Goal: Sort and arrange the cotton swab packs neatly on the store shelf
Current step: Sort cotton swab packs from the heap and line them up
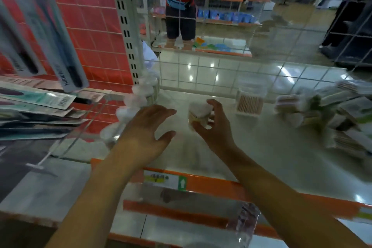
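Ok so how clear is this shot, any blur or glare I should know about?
Head view: motion blur smears the heap of swab packs at right and the right hand gripping a small pack; the open left hand is a little sharper. Ceiling lights glare off the floor tiles, and wide-angle distortion bends the slotted upright.

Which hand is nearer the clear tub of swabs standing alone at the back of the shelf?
Right. The right hand, gripping a small swab pack, is just front-left of the clear tub; the open left hand is farther left.
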`<state>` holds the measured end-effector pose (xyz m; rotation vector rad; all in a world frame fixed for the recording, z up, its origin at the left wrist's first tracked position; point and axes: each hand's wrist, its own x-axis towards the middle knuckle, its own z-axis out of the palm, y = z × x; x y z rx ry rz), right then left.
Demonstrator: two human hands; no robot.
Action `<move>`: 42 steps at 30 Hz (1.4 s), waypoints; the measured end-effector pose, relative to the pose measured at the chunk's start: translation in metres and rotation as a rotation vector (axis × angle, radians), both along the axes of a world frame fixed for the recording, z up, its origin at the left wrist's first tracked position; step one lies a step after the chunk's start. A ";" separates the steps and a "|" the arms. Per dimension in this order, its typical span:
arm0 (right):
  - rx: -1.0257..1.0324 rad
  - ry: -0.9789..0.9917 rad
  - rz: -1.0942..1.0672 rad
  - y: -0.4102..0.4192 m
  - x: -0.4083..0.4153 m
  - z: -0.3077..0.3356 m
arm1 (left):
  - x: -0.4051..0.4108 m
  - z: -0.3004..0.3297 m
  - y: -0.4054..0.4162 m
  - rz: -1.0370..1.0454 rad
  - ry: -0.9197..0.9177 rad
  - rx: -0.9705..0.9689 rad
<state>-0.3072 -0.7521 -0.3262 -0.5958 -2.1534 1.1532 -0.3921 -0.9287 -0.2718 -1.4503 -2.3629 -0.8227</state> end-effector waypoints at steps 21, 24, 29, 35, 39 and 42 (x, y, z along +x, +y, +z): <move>0.067 -0.052 -0.117 0.017 -0.158 -0.018 | -0.067 0.017 -0.050 -0.109 0.248 -0.045; 0.006 -0.045 -0.152 0.016 -0.161 -0.022 | -0.070 0.014 -0.055 -0.117 0.131 -0.028; 0.027 -0.155 -0.203 0.021 -0.166 -0.025 | -0.075 0.008 -0.059 -0.127 0.084 0.039; 0.033 -0.163 -0.201 0.021 -0.165 -0.026 | -0.076 0.007 -0.064 -0.120 0.029 0.048; -0.018 -0.252 -0.194 0.017 -0.161 -0.016 | -0.074 0.012 -0.065 -0.110 0.035 0.041; -0.012 -0.285 -0.173 0.009 -0.148 -0.009 | -0.071 0.020 -0.062 -0.112 0.076 0.002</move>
